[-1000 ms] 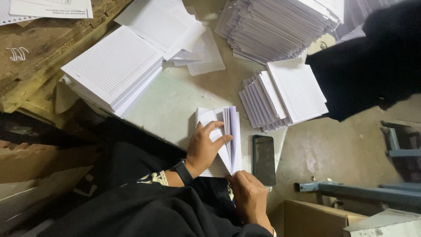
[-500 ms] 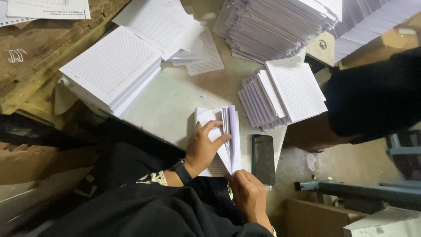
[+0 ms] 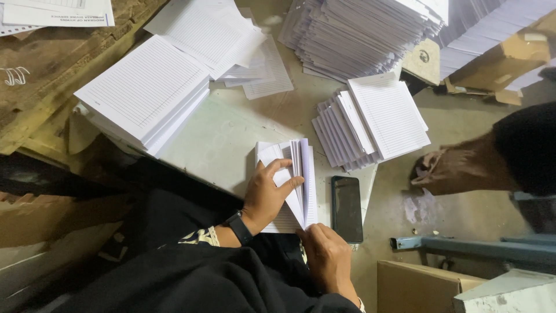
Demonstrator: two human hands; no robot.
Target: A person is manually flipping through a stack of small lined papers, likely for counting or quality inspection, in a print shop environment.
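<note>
lined paper bundle (image 3: 296, 184) fanned upright

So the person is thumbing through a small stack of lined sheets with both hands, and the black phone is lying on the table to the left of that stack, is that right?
Not quite. The phone lies to the right of the stack of lined sheets, not the left, as the head view shows. The rest holds: the left hand and right hand are both on that stack, fanning its sheets, and the phone lies on the table.
</note>
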